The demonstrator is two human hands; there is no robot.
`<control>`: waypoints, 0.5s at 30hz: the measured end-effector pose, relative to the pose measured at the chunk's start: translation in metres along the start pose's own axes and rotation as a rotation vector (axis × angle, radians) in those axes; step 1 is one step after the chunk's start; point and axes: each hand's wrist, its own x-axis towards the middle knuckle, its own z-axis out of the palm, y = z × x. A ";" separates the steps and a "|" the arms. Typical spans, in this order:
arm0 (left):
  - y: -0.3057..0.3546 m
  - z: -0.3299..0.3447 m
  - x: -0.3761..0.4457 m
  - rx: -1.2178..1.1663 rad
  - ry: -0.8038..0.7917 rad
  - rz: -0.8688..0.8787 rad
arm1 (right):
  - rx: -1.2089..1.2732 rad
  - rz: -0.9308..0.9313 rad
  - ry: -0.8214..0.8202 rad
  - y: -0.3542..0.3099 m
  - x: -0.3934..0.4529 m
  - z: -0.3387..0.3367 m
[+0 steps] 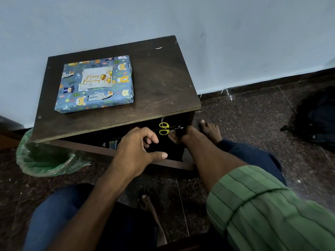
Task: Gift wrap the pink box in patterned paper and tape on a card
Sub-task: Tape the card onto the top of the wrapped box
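Observation:
The box (pixel 94 102), wrapped in blue animal-patterned paper, lies flat on the left half of the dark wooden table (pixel 163 78). A white "Happy Birthday" card (pixel 97 78) sits on its top face. Both my hands are below the table's front edge, at the open shelf underneath. My right hand (pixel 178 136) is palm up inside the shelf, fingers curled around the dark blade end of yellow-handled scissors (pixel 164 128). My left hand (pixel 139 151) hovers just left of it, fingers loosely curled, thumb out, holding nothing.
A green plastic bag (pixel 45 160) hangs at the table's lower left corner. A black backpack (pixel 315 120) lies on the dark stone floor at the right. My bare foot (pixel 210 129) rests beside the table's right side. A pale wall stands behind.

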 end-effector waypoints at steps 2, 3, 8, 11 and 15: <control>0.000 0.000 0.000 -0.006 -0.004 0.018 | -0.003 -0.017 -0.018 -0.001 -0.009 0.000; 0.000 0.000 0.000 -0.011 -0.012 0.040 | 0.017 -0.010 -0.018 -0.001 -0.011 0.000; -0.001 -0.002 -0.001 -0.051 -0.086 0.146 | 0.103 -0.046 -0.019 -0.001 -0.007 -0.003; -0.003 -0.003 -0.001 -0.071 -0.105 0.147 | 0.087 -0.049 -0.021 0.000 -0.004 -0.005; -0.005 -0.002 -0.001 -0.070 -0.110 0.148 | 0.104 -0.054 -0.028 -0.002 0.001 -0.005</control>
